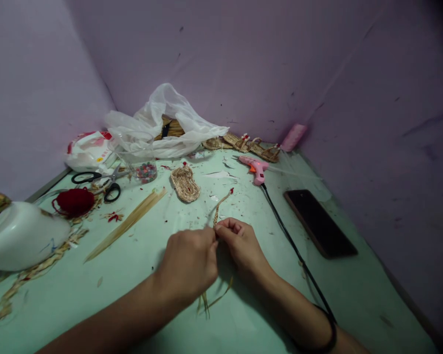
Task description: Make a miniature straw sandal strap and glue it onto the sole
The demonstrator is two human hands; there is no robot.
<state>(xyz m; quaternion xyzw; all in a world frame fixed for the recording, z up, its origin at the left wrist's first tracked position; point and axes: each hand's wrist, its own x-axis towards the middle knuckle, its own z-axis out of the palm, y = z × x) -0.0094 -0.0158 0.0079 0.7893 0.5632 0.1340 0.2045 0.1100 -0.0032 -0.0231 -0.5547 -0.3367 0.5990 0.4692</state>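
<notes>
Both hands meet over a thin braid (pixel 217 214) of straw-coloured fibre with a red tip at its far end. My left hand (pixel 190 263) is closed around it, and loose strands (pixel 205 304) hang out below the fist. On the other side, my right hand (pixel 239 246) pinches the braid between thumb and forefinger, touching the left hand. The stretch of braid between the fingers is hidden. Beyond the hands lies a small woven straw sole (pixel 185 184) with a red bead at its top. A flat bundle of dried fibre (pixel 127 223) lies to the left.
A pink glue gun (pixel 256 167) with a black cord (pixel 288 236) lies right, near a dark phone (pixel 319 223). Left are scissors (pixel 112 182), red yarn (pixel 74 201), a bead tub (pixel 146 172) and a white container (pixel 29 236). A plastic bag (pixel 166 105) and woven sandals (pixel 239 142) sit by the wall.
</notes>
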